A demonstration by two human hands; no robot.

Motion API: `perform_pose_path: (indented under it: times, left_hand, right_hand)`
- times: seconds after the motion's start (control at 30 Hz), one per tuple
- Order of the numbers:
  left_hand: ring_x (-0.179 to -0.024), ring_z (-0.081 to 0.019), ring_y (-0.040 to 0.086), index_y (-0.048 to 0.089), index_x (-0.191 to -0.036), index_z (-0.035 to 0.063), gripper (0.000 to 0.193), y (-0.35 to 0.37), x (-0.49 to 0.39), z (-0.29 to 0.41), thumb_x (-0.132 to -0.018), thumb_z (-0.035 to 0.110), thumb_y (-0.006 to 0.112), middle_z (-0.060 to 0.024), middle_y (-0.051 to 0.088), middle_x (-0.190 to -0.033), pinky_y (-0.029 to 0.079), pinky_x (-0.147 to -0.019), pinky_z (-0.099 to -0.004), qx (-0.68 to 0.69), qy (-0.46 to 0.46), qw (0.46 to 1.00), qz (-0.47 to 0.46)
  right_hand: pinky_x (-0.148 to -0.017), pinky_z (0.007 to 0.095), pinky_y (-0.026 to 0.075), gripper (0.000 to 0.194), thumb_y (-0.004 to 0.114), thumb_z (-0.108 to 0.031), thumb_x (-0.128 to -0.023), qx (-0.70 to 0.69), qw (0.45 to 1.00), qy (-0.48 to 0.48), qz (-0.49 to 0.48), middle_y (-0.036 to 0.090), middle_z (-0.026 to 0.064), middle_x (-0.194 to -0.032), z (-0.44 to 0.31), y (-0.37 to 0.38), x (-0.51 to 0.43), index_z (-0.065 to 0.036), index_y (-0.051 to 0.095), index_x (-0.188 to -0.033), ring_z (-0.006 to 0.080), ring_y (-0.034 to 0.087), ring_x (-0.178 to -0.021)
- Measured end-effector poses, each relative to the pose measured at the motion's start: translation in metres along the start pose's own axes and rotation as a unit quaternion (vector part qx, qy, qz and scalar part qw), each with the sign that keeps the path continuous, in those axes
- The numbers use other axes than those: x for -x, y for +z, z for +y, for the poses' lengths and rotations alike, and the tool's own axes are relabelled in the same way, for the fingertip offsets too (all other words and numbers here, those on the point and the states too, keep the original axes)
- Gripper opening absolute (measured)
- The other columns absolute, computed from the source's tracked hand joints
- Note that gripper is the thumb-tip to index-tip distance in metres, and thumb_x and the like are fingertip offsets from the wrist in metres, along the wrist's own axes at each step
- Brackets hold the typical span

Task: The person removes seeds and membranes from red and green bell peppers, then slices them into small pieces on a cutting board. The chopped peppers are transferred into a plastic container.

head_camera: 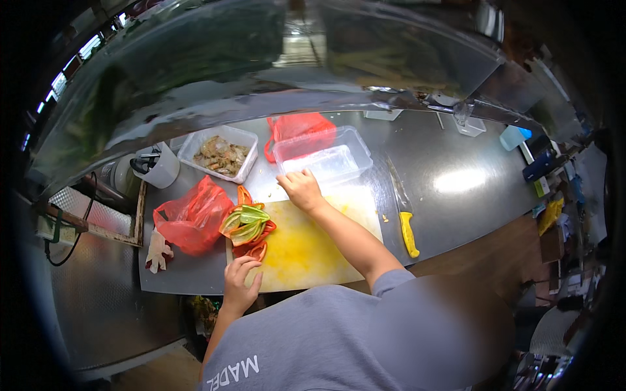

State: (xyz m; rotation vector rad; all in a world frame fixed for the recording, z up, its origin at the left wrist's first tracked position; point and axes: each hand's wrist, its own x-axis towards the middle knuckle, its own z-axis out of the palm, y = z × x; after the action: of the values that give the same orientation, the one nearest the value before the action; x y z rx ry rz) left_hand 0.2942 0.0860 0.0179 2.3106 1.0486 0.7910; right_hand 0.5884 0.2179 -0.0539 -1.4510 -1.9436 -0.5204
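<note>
My left hand [240,283] is at the near left corner of a yellow-stained cutting board [303,254]. Its thumb and fingers are apart, with the fingertips close to a red pepper piece [257,251]. Beyond it, cut green pepper pieces [248,220] lie heaped on red ones at the board's left side. My right hand [301,189] reaches over the board's far edge, fingers curled, at the near rim of a clear plastic container [325,159]. Whether those fingers grip the rim is hidden. To the right of the board lies a knife with a yellow handle [409,234].
Left of the board sits a red plastic bag [195,215], with a crumpled glove [158,251] beside it. Behind stand a tub of shrimp [222,155] and a white bin [164,168]. Another red bag [298,129] lies behind the clear container. A glass-like shelf [220,107] overhangs the metal counter [455,220].
</note>
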Motion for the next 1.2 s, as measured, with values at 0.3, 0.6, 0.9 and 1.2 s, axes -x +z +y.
perform_pose_path:
  times: [0.3,0.6,0.9,1.2]
  left_hand:
    - [-0.103,-0.0324,0.058,0.064,-0.103,0.0062,0.024,0.039,0.011,0.042,-0.08,0.008,0.07,-0.0118,0.063,-0.106,0.04,-0.094,-0.0421,-0.017,-0.105,0.994,0.038]
    - [-0.106,-0.0303,0.056,0.064,-0.104,0.0087,0.029,0.047,-0.028,0.033,-0.076,0.009,0.073,-0.009,0.06,-0.109,0.041,-0.092,-0.0427,-0.2,-0.063,0.976,0.06]
    - [-0.103,-0.0369,0.055,0.058,-0.109,0.0087,0.038,0.074,-0.026,-0.017,-0.076,0.01,0.075,-0.0152,0.056,-0.107,0.047,-0.087,-0.0451,-0.215,-0.126,0.968,0.02]
    - [-0.089,-0.0333,0.064,0.056,-0.11,0.0054,0.036,0.074,-0.016,-0.004,-0.08,0.018,0.073,-0.0149,0.062,-0.095,0.052,-0.077,-0.0437,-0.158,-0.213,0.964,-0.009]
  right_hand:
    - [-0.083,0.0417,0.044,0.048,0.077,-0.032,-0.078,-0.061,0.99,0.126,-0.005,0.061,0.0111,-0.098,0.01,-0.053,-0.038,-0.014,0.06,-0.119,0.0305,0.057,-0.095]
    - [-0.1,0.0488,0.041,0.058,0.075,-0.016,-0.076,0.072,0.845,0.439,-0.296,0.053,0.0235,-0.123,0.093,-0.244,0.181,-0.008,0.047,-0.125,0.0411,0.052,-0.115]
    - [-0.069,0.0452,0.052,0.048,0.06,-0.011,-0.083,-0.024,0.792,0.576,-0.202,0.062,0.0189,-0.082,0.1,-0.229,0.223,-0.008,0.035,-0.124,0.0344,0.064,-0.069]
    - [-0.055,0.0348,0.047,0.018,0.057,-0.017,-0.095,-0.314,0.783,0.515,-0.155,0.057,0.0094,-0.07,0.009,-0.284,0.238,-0.003,0.049,-0.104,0.0197,0.057,-0.057]
